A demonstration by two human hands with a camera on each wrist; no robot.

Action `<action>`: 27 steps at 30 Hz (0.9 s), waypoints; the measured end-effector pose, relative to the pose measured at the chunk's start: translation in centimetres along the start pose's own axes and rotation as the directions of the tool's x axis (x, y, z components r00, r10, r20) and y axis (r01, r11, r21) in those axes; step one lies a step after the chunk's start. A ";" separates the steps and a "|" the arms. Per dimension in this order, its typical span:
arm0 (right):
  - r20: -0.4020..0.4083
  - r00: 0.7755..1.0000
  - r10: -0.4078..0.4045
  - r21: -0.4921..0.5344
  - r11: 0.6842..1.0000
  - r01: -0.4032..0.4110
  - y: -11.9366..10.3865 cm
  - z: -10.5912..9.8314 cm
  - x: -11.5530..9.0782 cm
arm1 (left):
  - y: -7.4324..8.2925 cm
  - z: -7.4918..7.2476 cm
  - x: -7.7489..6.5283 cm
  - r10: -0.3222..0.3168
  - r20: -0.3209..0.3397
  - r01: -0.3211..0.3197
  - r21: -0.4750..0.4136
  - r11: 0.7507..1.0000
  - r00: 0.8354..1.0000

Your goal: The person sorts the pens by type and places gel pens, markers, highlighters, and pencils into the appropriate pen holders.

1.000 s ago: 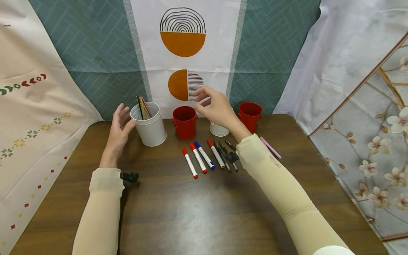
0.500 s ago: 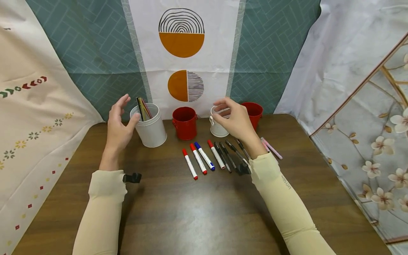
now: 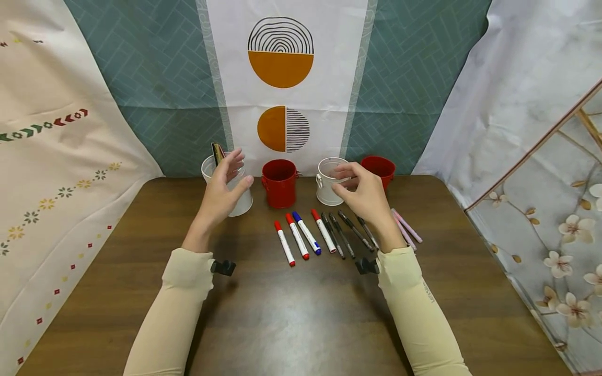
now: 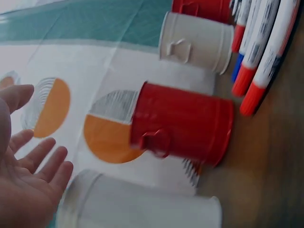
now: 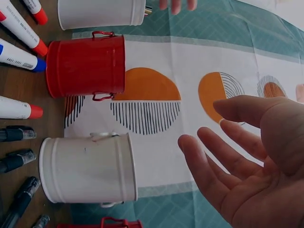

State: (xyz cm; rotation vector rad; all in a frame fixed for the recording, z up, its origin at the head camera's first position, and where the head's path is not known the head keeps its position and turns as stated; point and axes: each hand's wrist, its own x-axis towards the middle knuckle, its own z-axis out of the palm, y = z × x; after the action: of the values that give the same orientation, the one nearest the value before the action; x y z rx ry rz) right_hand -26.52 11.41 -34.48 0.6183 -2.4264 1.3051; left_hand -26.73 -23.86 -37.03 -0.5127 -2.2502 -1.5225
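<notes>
Two bare hands in cream sleeves (image 3: 169,318) are raised over a brown wood-grain table (image 3: 291,313). The left hand (image 3: 221,190) has its fingers spread and its thumb standing well away from them; it is near the mouth of a large white cylindrical container (image 3: 242,201), covering part of it in the head view. Slim dark, tan and reddish sticks (image 3: 217,151) lean inside that container. The right hand (image 3: 364,196) has its fingers loosely bent, with a gap between thumb and fingertips; it is near a smaller white bucket with side handles (image 3: 326,193), and the right wrist view shows hand and bucket apart. One glossy red bucket with small handles (image 3: 280,185) stands upright between the two white vessels, and a second glossy red bucket (image 3: 383,168) stands behind the right hand, partly hidden by it. In front of the buckets, side by side on the table, lie three white markers with red caps (image 3: 297,237), one white marker with a blue cap (image 3: 308,235) between two of them, and four slim black pens (image 3: 356,231). Two thin pink pens (image 3: 408,227) lie beyond the right wrist, toward the table's right side
</notes>
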 end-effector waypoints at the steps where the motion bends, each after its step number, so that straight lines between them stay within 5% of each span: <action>1: 0.003 1.000 0.001 -0.006 1.000 0.000 0.1 -0.1 0.0 | -0.2 0.5 0.1 -0.019 0.019 0.019 -0.014 1.000 1.000; 12: 0.046 0.998 0.041 -0.017 0.999 -0.040 0.7 -0.4 -0.1 | -2.3 4.4 1.3 -0.139 0.097 0.135 0.052 0.989 0.985; 27: 0.103 0.991 0.087 -0.027 0.996 -0.084 1.2 0.5 -0.3 | -4.9 6.6 1.2 -0.291 0.120 0.294 -0.014 0.956 0.949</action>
State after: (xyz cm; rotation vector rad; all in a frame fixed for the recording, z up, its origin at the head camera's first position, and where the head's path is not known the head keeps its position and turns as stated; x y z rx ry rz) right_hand -26.87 11.65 -35.73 0.5962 -2.5738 1.3074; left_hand -30.86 -19.35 -42.65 -0.2915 -2.4850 -1.7115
